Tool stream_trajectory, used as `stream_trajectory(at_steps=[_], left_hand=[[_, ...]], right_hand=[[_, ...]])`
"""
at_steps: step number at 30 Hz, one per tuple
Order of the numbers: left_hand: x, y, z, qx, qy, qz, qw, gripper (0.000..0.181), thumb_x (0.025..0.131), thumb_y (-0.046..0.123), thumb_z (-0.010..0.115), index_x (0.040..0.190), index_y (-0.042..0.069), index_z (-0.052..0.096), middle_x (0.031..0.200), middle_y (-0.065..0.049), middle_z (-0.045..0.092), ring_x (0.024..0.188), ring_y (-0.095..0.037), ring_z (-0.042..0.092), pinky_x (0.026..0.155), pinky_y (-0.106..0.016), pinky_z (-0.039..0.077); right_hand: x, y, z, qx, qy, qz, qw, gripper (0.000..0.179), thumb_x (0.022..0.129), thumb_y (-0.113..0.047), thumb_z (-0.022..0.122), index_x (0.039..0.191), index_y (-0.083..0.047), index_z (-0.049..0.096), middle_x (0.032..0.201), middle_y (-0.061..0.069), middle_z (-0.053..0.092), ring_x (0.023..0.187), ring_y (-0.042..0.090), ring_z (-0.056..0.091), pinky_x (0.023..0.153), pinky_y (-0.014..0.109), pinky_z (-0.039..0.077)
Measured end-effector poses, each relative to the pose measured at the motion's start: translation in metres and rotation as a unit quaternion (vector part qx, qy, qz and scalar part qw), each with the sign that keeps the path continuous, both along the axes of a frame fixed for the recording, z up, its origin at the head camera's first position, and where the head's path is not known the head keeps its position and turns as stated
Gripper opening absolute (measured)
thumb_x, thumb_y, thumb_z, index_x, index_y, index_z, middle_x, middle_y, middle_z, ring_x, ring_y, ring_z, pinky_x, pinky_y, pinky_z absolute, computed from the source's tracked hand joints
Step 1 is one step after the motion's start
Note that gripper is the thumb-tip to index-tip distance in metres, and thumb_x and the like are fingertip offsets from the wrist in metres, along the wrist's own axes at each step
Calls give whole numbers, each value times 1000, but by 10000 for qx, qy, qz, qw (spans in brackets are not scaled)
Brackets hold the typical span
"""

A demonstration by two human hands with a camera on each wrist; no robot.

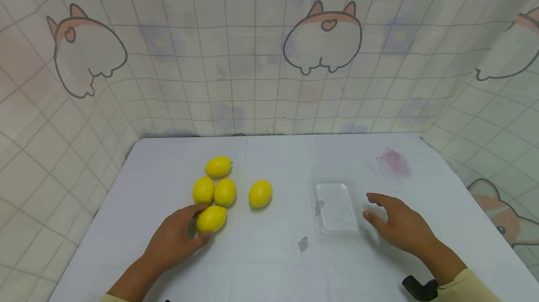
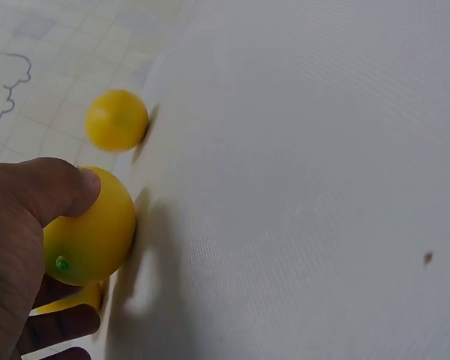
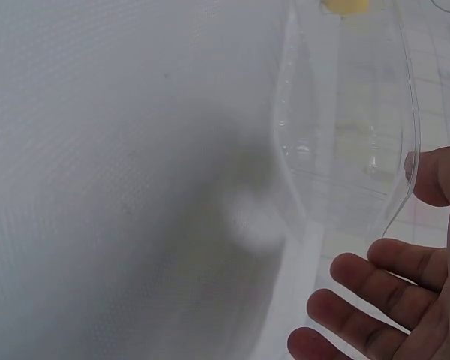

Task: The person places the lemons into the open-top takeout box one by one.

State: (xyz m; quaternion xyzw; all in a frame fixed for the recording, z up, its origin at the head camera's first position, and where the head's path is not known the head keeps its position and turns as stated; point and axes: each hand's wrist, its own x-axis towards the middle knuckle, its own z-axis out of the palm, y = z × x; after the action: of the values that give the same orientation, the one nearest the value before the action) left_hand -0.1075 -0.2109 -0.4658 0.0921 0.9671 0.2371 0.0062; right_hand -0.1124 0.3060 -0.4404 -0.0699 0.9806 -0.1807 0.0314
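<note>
My left hand has its thumb and fingers around the nearest yellow lemon, at the front of a small cluster. In the left wrist view, the thumb lies on that lemon, whose green stem end shows. Right behind it are two more lemons side by side, a left one and a right one. My right hand is at the right side of a clear plastic container, fingers spread. In the right wrist view, its thumb overlaps the rim of the container.
Another lemon lies at the back of the cluster, and a separate lemon lies to its right. The white tabletop carries a grey patch and a pink stain. A patterned curtain hangs around the table.
</note>
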Motion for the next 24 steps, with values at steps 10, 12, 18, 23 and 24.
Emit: stream_trajectory(at_steps=[10, 12, 18, 23, 24], left_hand=[[0, 4, -3, 179, 201, -77, 9996, 67, 77, 30, 88, 136, 14, 60, 129, -2, 66, 120, -26, 60, 103, -53, 48], [0, 6, -4, 199, 222, -109, 9995, 67, 77, 30, 88, 136, 15, 60, 127, -1, 66, 118, -24, 61, 102, -51, 49], [0, 13, -1, 407, 216, -182, 9988, 65, 77, 28, 88, 135, 17, 61, 122, 3, 65, 110, -18, 60, 97, -46, 52], [0, 20, 3, 511, 242, -343, 9978, 63, 79, 25, 87, 135, 18, 61, 121, 6, 64, 108, -15, 59, 96, -44, 52], [0, 21, 4, 501, 275, -380, 9976, 63, 78, 25, 87, 135, 18, 61, 121, 6, 64, 107, -15, 59, 96, -43, 52]], right_hand=[[-1, 3, -2, -29, 28, -9, 10000, 57, 101, -41, 63, 144, -4, 56, 140, 18, 60, 131, 46, 51, 98, 68, 45], [-1, 4, -3, -49, 24, -3, 10000, 57, 101, -41, 63, 143, -4, 56, 140, 18, 60, 129, 46, 52, 97, 67, 45], [1, 4, -2, -127, 35, 21, 9999, 56, 101, -43, 63, 141, -5, 59, 139, 17, 62, 118, 43, 61, 91, 63, 51], [1, 4, -2, -95, 91, 36, 9999, 54, 100, -42, 65, 139, -5, 61, 137, 17, 63, 115, 42, 63, 89, 62, 52], [1, 4, -2, -84, 102, 46, 9999, 54, 100, -42, 66, 139, -5, 61, 136, 17, 63, 115, 41, 63, 89, 62, 52]])
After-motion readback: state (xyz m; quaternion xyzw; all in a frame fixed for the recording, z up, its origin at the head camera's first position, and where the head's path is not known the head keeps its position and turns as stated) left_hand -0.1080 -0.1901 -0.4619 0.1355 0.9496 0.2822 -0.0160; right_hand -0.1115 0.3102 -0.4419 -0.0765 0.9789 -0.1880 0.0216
